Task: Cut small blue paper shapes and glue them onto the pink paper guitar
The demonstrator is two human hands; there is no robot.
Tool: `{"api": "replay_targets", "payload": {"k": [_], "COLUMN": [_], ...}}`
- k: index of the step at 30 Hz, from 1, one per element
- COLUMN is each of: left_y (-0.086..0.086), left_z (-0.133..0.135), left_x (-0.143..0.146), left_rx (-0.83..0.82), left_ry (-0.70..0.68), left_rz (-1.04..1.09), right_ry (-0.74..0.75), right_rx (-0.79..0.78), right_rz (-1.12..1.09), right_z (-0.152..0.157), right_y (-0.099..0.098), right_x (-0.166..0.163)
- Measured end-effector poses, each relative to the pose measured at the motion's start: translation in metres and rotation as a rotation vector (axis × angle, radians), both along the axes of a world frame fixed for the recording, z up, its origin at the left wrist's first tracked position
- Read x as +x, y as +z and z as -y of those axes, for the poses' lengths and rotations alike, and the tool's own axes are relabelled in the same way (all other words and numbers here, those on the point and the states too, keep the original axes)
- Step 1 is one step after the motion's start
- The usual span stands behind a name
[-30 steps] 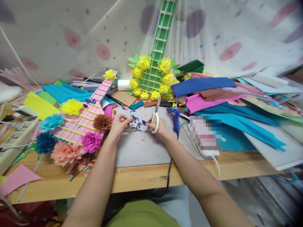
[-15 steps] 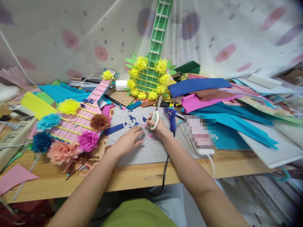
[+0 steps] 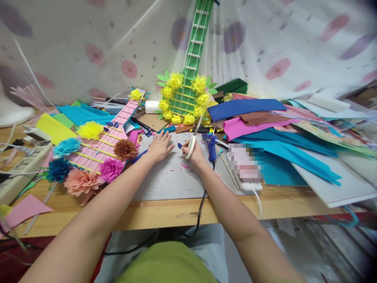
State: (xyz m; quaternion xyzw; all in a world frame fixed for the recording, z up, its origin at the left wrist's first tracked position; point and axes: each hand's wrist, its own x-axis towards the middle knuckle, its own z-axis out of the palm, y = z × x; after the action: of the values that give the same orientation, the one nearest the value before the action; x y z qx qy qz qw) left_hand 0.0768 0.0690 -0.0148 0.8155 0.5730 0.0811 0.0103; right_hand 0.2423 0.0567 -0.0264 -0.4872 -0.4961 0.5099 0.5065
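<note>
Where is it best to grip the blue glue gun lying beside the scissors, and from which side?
Take the glue gun by its handle, the near end where the cord leaves, coming from the right; the right hand crowds its left side.

The scissors [image 3: 192,142] in the right hand [image 3: 193,153]'s fingers have glossy white plastic loops and shiny metal blades. Under the left hand [image 3: 160,146]'s flat fingers there's a matt grey cutting mat [image 3: 176,177], smooth-looking, with a dull blue paper scrap [image 3: 179,145] by the fingertips. Just right of the scissor fingers: a glossy blue plastic glue gun [image 3: 211,145]. Left of the left fingers, crinkly crepe-paper flowers [image 3: 125,148]. The table [image 3: 165,214] is bare, slightly scuffed wood.
</note>
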Motion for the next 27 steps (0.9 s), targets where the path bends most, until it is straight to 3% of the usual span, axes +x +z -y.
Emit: {"api": "replay_targets", "payload": {"k": [3,7,12,15,19,27], "left_y": [0.019,0.057,0.093,0.095,0.084,0.076], "left_z": [0.011,0.015,0.003,-0.011,-0.03,-0.058], "left_x": [-0.009,-0.034,-0.08,-0.107,-0.133,-0.144], "left_rx": [0.057,0.077,0.166,0.164,0.043,-0.128], "left_ry": [0.033,0.341,0.578,0.605,0.681,0.734], "left_rz": [0.093,0.129,0.099,0.03,-0.059,-0.122], "right_ry": [-0.022,-0.045,-0.022,-0.028,-0.034,-0.001], "right_rx": [-0.012,-0.009,0.017,0.036,0.098,0.081], "right_rz": [0.023,0.063,0.104,0.139,0.189,0.189], "right_z": [-0.002,-0.003,-0.004,-0.004,-0.006,-0.009], "right_y": [-0.006,-0.012,-0.014,-0.016,-0.018,-0.015], "right_x": [0.0,0.0,0.001,0.001,0.004,0.01]}}
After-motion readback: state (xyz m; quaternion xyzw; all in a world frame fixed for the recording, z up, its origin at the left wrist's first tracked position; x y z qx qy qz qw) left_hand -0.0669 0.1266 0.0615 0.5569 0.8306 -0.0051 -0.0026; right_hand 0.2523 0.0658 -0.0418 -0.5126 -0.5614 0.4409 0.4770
